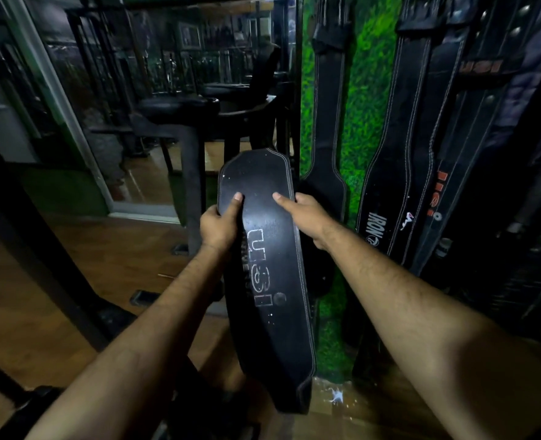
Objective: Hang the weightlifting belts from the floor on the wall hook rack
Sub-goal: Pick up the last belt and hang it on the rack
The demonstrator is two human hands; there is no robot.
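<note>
Left hand [219, 224] and right hand [307, 215] gripping a wide black leather weightlifting belt [269, 281] by its side edges, thumbs pressing its face, belt tilting upright before black belts hanging on the green turf wall [358, 122]

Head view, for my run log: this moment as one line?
left hand: holds belt | right hand: holds belt | belt: not hung | other belts: hanging on wall

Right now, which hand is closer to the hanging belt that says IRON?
Right. The right hand grips the held belt's right edge, just left of the IRON belt; the left hand is on the far edge.
</note>
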